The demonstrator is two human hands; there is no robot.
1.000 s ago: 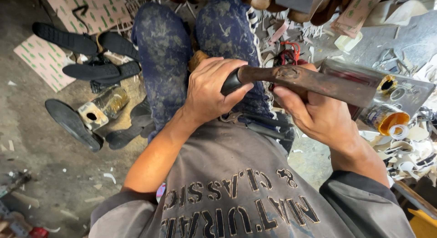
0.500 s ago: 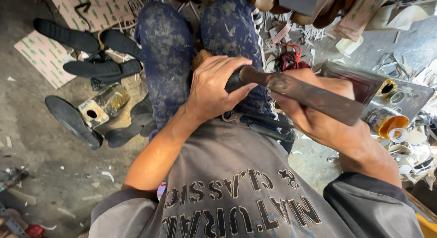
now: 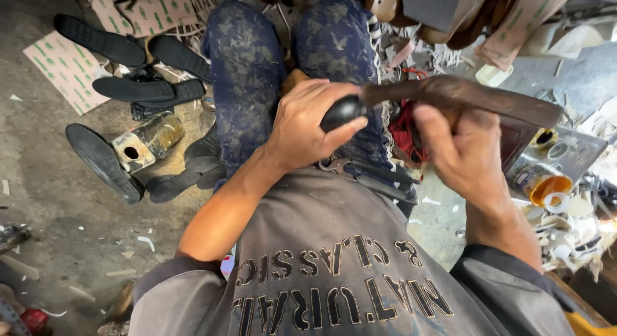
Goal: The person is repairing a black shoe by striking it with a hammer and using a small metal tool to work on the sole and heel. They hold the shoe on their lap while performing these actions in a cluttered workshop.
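Observation:
My left hand is closed around the black rounded handle of a long, rusty brown blade-like tool, held over my lap in dark stained trousers. The tool runs rightward, nearly level. My right hand grips it at the middle from the near side, fingers pressed against the metal. What lies under the tool between my hands is hidden, apart from something tan peeking out between my knees.
Several black shoe soles and a dented metal tin lie on the concrete floor at left, by green-patterned sheets. At right are an orange-rimmed can, a red rag, white scraps and cut sheet pieces.
The tool's far end has risen from a downward slant to nearly level. My right hand has shifted along the metal, and both hands sit slightly higher over the lap.

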